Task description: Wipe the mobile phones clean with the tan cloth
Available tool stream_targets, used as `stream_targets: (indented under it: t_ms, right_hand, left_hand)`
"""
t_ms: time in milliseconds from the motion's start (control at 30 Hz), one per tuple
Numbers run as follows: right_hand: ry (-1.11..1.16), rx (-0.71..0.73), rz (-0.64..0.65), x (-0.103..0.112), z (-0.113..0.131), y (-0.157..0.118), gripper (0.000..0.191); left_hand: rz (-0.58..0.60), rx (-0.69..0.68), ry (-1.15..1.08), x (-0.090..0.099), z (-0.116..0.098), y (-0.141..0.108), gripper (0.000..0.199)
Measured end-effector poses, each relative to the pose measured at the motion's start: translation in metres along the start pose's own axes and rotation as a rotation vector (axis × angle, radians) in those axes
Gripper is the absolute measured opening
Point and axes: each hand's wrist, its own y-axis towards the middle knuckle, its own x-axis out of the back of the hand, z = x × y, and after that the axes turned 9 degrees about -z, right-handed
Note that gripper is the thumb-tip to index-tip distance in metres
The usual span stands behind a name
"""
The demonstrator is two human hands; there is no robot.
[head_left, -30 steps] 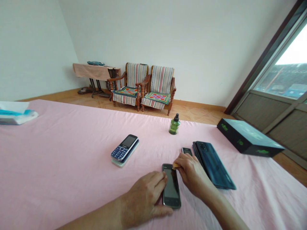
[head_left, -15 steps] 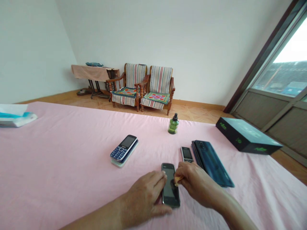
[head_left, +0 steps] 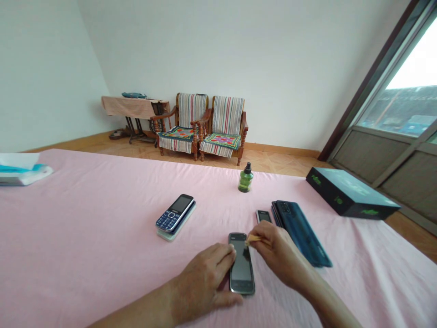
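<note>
A dark touchscreen phone [head_left: 242, 266] lies face up on the pink cloth [head_left: 102, 228]. My left hand [head_left: 209, 278] rests against its left side, thumb and fingers spread, fingertips on the edge of the screen. In my right hand [head_left: 273, 248] a small yellowish piece [head_left: 254, 238] is pinched, its end at the upper right of the screen. Just beyond that hand lies a small keypad phone [head_left: 263, 216], partly hidden. Right of it is a stack of phones with a dark blue one [head_left: 302, 232] on top. To the left a blue keypad phone [head_left: 175, 212] sits on a pale phone [head_left: 165, 235].
A green spray bottle [head_left: 245, 178] stands near the far edge. A black box [head_left: 351, 192] lies at the right, and a white and blue packet [head_left: 25, 173] at the far left. Two wooden chairs [head_left: 223, 123] and a covered sewing table [head_left: 126, 107] are by the wall.
My right hand has moved up along the phone's right edge with the yellowish piece, and now covers more of the small keypad phone. My left hand has stayed nearly still.
</note>
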Motion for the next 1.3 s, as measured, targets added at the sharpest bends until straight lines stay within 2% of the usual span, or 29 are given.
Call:
stream_targets:
  t_ms: [33,67,200,333,467,567,633,767,833,933,1300]
  right_hand:
    - [-0.036,0.004,-0.085,-0.008,-0.005,0.002,0.024]
    - [-0.064,0.018,-0.119,-0.015,-0.01,0.004,0.023]
    - [-0.174,0.054,-0.14,-0.035,-0.02,0.005,0.023]
    - [-0.262,0.079,-0.157,-0.043,-0.011,0.008,0.023]
    - [-0.247,0.109,-0.14,-0.05,-0.001,0.013,0.024]
    - [-0.231,0.132,-0.116,-0.051,0.0,0.016,0.024]
    - [-0.232,0.135,-0.089,-0.05,-0.002,0.016,0.023]
    - [-0.252,0.143,-0.063,-0.046,-0.002,0.014,0.025]
    - [-0.26,0.156,-0.05,-0.045,0.0,0.012,0.027]
    - [-0.269,0.191,-0.013,-0.042,0.006,0.009,0.026]
    - [-0.247,0.274,0.037,-0.044,0.011,-0.014,0.017]
  left_hand:
    - [0.001,0.004,-0.002,-0.001,0.001,0.0,0.066]
    - [0.002,0.01,0.0,-0.001,0.001,0.0,0.067]
    - [0.026,0.02,-0.003,0.001,0.0,0.001,0.069]
    - [0.068,0.041,-0.01,0.004,-0.002,0.004,0.068]
    - [0.085,0.044,-0.054,0.003,-0.001,0.003,0.065]
    - [0.035,0.042,-0.121,0.001,0.001,0.001,0.064]
    - [-0.032,0.087,-0.169,-0.001,0.003,0.0,0.068]
    - [-0.143,0.224,-0.176,-0.006,0.012,0.0,0.102]
    - [-0.139,0.229,-0.164,-0.009,0.017,0.0,0.121]
    - [-0.094,0.194,-0.175,-0.012,0.023,0.0,0.133]
    - [-0.037,0.172,-0.127,-0.01,0.024,0.002,0.12]
